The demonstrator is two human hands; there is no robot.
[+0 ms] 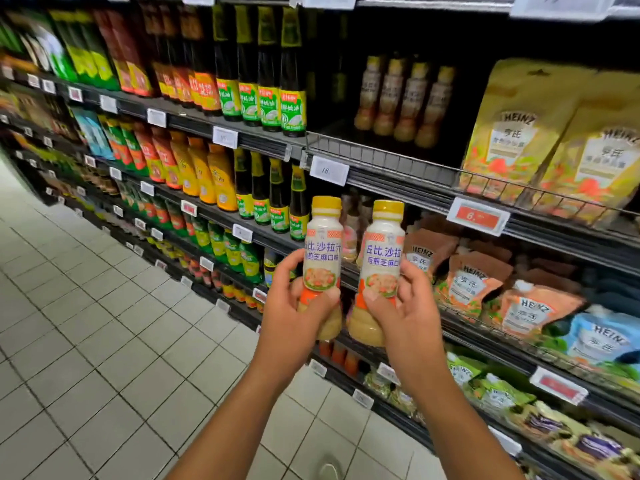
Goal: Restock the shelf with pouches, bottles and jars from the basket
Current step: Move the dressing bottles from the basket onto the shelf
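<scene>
While a person faces a tall supermarket shelf [391,174] of sauces, each hand holds up one bottle of sesame salad dressing, apparently ready for stocking. Above and to the right of the fingers, a wire-fronted tier holds large gold pouches [540,133]. Left of these, directly above the fingers, stands a row of four matching dressing bottles [403,98], with dark open space on the row's left. That gap looks like the right home for the pair.

The left bottle [323,244] and right bottle [384,247] are upright, side by side and nearly touching, labels facing the camera, yellow caps on top. The left hand [294,317] grips its bottle low down, fingers [287,266] curled behind the waist and thumb across the front. The right hand [405,317] mirrors this grip.

To do this well, lift both bottles over the wire rail without knocking it. Set them down upright beside the matching row, labels outward, one at a time if the gap proves tight. The basket is out of view.
</scene>
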